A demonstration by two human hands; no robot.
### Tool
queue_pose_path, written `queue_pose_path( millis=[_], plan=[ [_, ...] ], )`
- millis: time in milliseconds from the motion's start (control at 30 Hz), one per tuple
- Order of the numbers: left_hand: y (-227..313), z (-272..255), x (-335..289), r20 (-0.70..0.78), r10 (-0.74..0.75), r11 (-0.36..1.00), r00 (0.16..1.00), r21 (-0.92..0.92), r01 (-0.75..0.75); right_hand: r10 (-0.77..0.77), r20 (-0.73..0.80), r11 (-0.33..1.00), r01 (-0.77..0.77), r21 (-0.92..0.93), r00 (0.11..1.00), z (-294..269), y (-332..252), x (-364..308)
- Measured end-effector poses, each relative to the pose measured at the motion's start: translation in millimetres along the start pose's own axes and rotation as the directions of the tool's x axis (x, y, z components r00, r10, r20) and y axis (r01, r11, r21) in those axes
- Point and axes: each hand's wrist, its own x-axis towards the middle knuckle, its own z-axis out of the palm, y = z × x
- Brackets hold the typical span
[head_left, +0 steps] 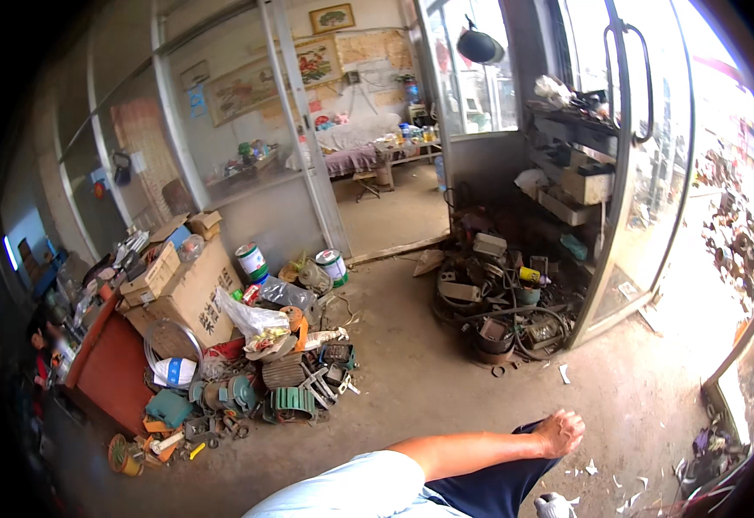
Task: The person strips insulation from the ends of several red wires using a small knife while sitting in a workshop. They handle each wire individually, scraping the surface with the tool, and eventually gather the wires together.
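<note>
Your left hand [560, 432] rests over the knee of your dark trousers [500, 485], on your side of the glass door [658, 181]. Its fingers are bent and nothing shows in them; you cannot tell from here whether they close on something small. The trousers are the nearest thing to it, touching. To keep that rest steady, best let the forearm's weight settle on the knee and the wrist stay loose. Your right hand is not clearly seen: the pale shape [554, 506] at the lower edge, nearer than the door, could be a shoe or a glove. White scraps [591, 467] lie on the floor before the door, so plant your feet mindfully. Just left of the door sits a heap of metal parts [500, 302]; well left of it, green motors [230, 393] and a cardboard box [189, 293]. Beyond the door stands a bed [355, 161].
</note>
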Motion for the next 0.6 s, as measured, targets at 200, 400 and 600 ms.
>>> queue_pose_path(
  millis=[200, 400, 600],
  plan=[
    [-36, -7, -3, 0.018, -0.025, 0.998, 1.000, 0.061, 0.024, 0.018, -0.196, 1.000, -0.020, -0.010, 0.980, -24, -80, -66],
    [-34, 26, 15, 0.102, -0.114, 0.976, 0.988, -0.176, 0.131, 0.185, -0.268, 0.981, -0.161, 0.108, 0.945, -25, -68, -102],
    [-9, 37, 39, 0.214, -0.092, 0.936, 0.972, -0.315, 0.158, 0.148, -0.443, 0.988, -0.116, 0.098, 0.884, -1, -60, -131]
  ],
)
